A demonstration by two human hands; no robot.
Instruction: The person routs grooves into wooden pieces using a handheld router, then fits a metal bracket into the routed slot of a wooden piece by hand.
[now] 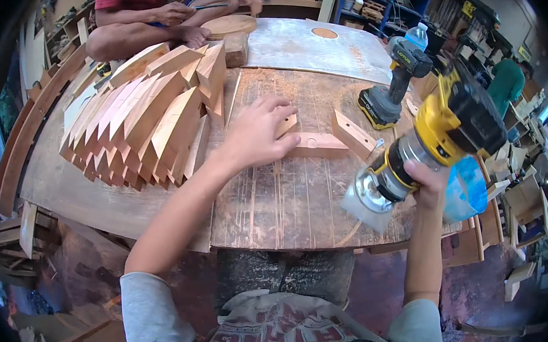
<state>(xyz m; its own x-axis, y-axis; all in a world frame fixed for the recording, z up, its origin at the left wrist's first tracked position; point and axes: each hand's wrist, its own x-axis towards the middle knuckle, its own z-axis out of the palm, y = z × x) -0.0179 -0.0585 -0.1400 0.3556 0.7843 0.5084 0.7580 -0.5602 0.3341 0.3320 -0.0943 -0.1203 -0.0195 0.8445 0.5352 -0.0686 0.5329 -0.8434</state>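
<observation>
My right hand [426,180] is wrapped round a yellow and black trim router [436,127]. The tool is tilted above the right front of the wooden workbench [257,205], its clear base plate [365,205] facing down and to the left. My left hand [260,130] grips a short wooden block [287,125], fingers over its far side and thumb at the near end. Touching the thumb is a pale wooden piece [317,145] lying flat. To its right rests an angled wooden piece [353,133] with two dark holes.
Many pointed wooden pieces [145,117] are stacked at the left. A cordless drill [396,82] stands beyond the router, near a plastic bottle [417,35]. Across the bench another person [143,19] sits cross-legged by a round wooden disc [230,25]. A blue-tinted container [466,187] is at the right edge.
</observation>
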